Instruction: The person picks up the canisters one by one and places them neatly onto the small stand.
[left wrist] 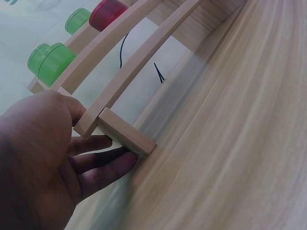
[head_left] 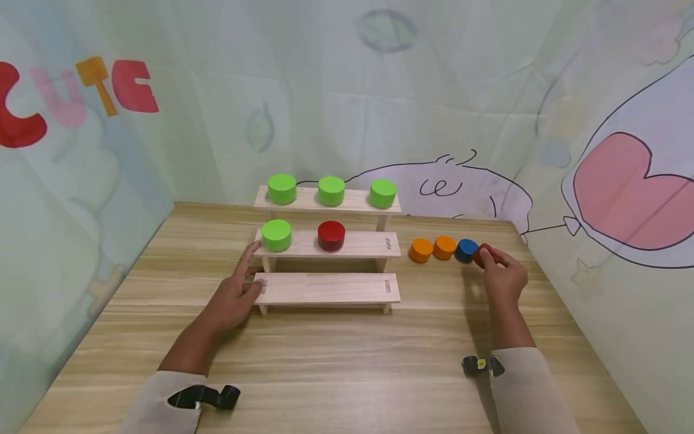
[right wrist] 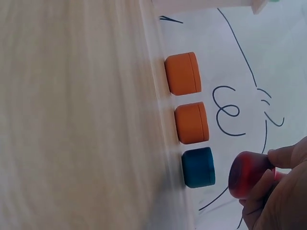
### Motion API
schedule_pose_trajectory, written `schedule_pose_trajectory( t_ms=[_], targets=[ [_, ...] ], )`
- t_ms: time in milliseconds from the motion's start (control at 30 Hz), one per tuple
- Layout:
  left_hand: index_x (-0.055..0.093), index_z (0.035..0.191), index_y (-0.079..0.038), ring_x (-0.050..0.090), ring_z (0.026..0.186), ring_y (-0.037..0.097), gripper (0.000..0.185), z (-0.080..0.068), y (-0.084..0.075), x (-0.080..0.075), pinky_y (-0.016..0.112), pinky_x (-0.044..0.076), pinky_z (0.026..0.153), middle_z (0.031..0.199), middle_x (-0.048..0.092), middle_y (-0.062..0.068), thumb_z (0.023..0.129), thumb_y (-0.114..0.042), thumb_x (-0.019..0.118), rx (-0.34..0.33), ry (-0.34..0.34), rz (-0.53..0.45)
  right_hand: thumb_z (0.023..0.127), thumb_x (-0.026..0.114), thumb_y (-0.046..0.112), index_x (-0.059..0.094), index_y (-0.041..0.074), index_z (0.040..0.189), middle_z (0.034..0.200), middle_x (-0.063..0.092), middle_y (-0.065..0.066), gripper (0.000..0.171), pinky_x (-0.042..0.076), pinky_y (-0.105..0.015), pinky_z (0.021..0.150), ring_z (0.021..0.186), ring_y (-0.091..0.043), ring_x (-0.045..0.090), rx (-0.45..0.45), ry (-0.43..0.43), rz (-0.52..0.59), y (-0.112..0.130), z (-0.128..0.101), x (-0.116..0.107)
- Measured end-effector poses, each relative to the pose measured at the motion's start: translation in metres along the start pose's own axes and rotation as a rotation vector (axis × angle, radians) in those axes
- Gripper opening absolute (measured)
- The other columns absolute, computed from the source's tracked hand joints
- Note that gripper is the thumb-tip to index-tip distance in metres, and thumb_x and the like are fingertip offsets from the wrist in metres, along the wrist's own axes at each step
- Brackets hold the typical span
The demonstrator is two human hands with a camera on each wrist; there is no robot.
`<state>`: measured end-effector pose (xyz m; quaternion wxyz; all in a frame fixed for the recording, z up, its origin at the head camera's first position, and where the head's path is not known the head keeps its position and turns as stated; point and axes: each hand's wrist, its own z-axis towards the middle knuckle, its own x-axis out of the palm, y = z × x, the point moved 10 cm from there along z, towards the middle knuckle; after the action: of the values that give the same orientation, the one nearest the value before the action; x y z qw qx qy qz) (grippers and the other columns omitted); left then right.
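The right hand (head_left: 504,274) pinches a red wooden disc (head_left: 480,254) between thumb and fingertips, at the right end of a row of discs on the light wood-grain counter (head_left: 347,361). In the right wrist view the red wooden disc (right wrist: 248,173) sits slightly raised and just beside a blue wooden disc (right wrist: 198,166); whether the two touch cannot be determined. Left of the blue disc lie two orange wooden discs (head_left: 432,248), close together.

The left hand (head_left: 233,298) is spread, fingers straight, resting against the left end of a three-tier stepped wooden rack (head_left: 325,288). In the left wrist view the fingers (left wrist: 103,165) lie against the foot of the rack's lowest step.

The lowest step carries nothing. The middle step carries one green wooden disc (head_left: 276,234) at the left and a dark red wooden disc (head_left: 331,235) at the centre. The top step carries three green wooden discs (head_left: 331,190), spaced apart. The rack's right end stands between the row of loose discs and the middle step.

A pale printed cloth backdrop (head_left: 379,90) surrounds the counter on three sides.
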<state>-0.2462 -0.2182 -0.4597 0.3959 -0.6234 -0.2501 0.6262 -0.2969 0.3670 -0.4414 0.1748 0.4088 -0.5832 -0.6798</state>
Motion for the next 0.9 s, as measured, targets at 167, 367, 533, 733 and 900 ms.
schedule_pose_trajectory(
  t_ms=[167, 367, 533, 733, 900],
  targets=[
    [-0.001, 0.176, -0.039, 0.072, 0.124, 0.052, 0.081, 0.0, -0.001, 0.0, 0.068, 0.055, 0.103, 0.158, 0.051, 0.04, 0.114, -0.016, 0.045, 0.009, -0.002, -0.003, 0.103, 0.076, 0.037, 0.076, 0.008, 0.14, 0.15, 0.07, -0.012, 0.046, 0.054, -0.04, 0.117, 0.14, -0.024, 0.058, -0.07, -0.028, 0.028, 0.013, -0.007, -0.002],
    [-0.001, 0.176, -0.039, 0.073, 0.124, 0.051, 0.081, 0.001, 0.001, 0.0, 0.067, 0.055, 0.104, 0.157, 0.052, 0.04, 0.114, -0.017, 0.046, -0.001, -0.001, 0.003, 0.103, 0.077, 0.034, 0.076, 0.007, 0.139, 0.149, 0.071, -0.013, 0.044, 0.049, -0.043, 0.123, 0.145, -0.028, 0.059, -0.174, -0.04, 0.086, 0.032, -0.02, -0.002],
    [-0.001, 0.176, -0.039, 0.073, 0.124, 0.052, 0.081, 0.001, 0.003, 0.0, 0.069, 0.054, 0.105, 0.157, 0.052, 0.04, 0.114, -0.017, 0.046, -0.004, -0.001, 0.0, 0.102, 0.08, 0.029, 0.077, 0.004, 0.135, 0.143, 0.074, -0.017, 0.041, 0.043, -0.044, 0.127, 0.142, -0.031, 0.062, -0.265, -0.042, 0.141, 0.049, -0.033, -0.001],
    [-0.001, 0.176, -0.04, 0.072, 0.125, 0.053, 0.081, 0.002, -0.001, 0.001, 0.069, 0.054, 0.105, 0.158, 0.051, 0.04, 0.114, -0.016, 0.046, 0.011, 0.006, -0.021, 0.103, 0.077, 0.037, 0.078, 0.01, 0.136, 0.144, 0.074, -0.011, 0.043, 0.059, -0.017, 0.092, 0.131, -0.025, 0.068, -0.307, -0.026, 0.121, 0.064, -0.048, 0.0],
    [-0.001, 0.176, -0.04, 0.07, 0.127, 0.054, 0.081, 0.001, 0.0, 0.001, 0.07, 0.054, 0.106, 0.159, 0.05, 0.04, 0.114, -0.016, 0.045, 0.003, 0.002, -0.018, 0.102, 0.077, 0.038, 0.078, 0.013, 0.137, 0.145, 0.074, -0.008, 0.043, 0.054, -0.007, 0.079, 0.114, -0.012, 0.07, -0.367, 0.005, 0.14, 0.082, -0.065, 0.005]
  ],
)
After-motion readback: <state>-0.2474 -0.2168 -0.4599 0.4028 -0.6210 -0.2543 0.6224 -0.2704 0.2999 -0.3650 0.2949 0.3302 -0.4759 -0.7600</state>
